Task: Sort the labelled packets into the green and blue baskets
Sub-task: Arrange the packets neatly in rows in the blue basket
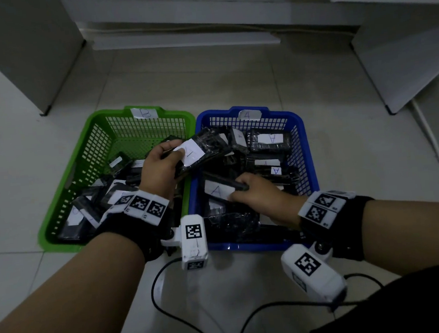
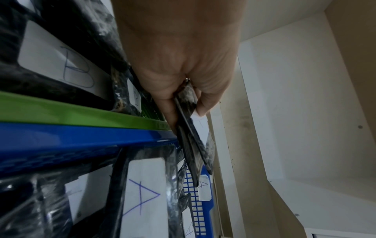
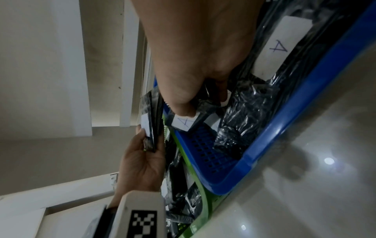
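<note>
Here the left hand (image 1: 160,169) is holding a black plastic-wrapped packet (image 1: 201,152) above the place where the two baskets meet, its grip clamped on the packet with the thumb lying on the white label. The packet is tilting label-up toward the head camera, probably so that the letter can be read before it is dropped; the mark on it looks like a single stroke, and I cannot tell which letter it is.

The right hand (image 1: 258,194) is reaching into the blue basket (image 1: 307,142), its grip closed on the edge of a packet marked A (image 1: 219,190) that is lying on the heap there. Since the tag on that basket's far rim also seems to read A, this packet is likely being tidied or lifted for a check rather than moved across. The green basket (image 1: 63,180) is carrying a tag that looks like B, and the left wrist view is showing a B-labelled packet (image 2: 61,64) lying inside it, so the sorting appears well advanced.

Both baskets are sitting side by side, touching, on a pale tiled floor (image 1: 231,72). White cabinet panels (image 1: 22,50) are standing behind and to either side, and a black cable (image 1: 170,314) is trailing across the tiles near the person.
</note>
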